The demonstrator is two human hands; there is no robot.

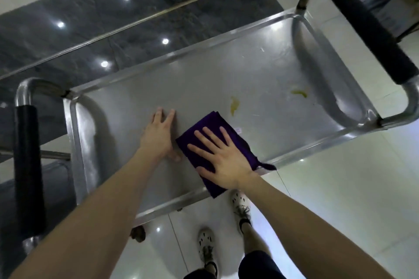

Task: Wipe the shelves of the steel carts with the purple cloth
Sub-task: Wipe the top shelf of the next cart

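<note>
Right grip (pixel 223 156): flat, palm down on the purple cloth (pixel 215 120), fingers straight and spread and pointing away from the body; it pinches nothing and presses the fabric to the steel.
Left grip (pixel 158 136): flat on bare metal just beside the cloth's left edge, fingers straight and close together, holding nothing; it looks like a brace.
Cloth position: on the top shelf (pixel 226 70) of the steel cart (pixel 181 52), at the near rim, about midway between the two black-padded handles (pixel 371 34).
Overhang: its near corner and a thin tail at its right end lie over the near rim, above the floor.
Handling, as a judgement: soft, light and limp. It will bunch or slide if pushed from one edge, and polished steel gives it little to catch on.
Where to hold: a wide palm over its middle, as now, should carry the whole pad along; pinching a corner would only trail it.
Long axis: folded into a rough rectangle whose longer sides appear to run across the shelf, from the near rim toward the centre, at a slant to the cart's length.
Pointing: its far corner aims at the nearer of two yellow smears (pixel 234 105), just beyond it and not covered.
Next stroke, as a judgement: forward and to the right, keeping the overhang from dragging off.
</note>
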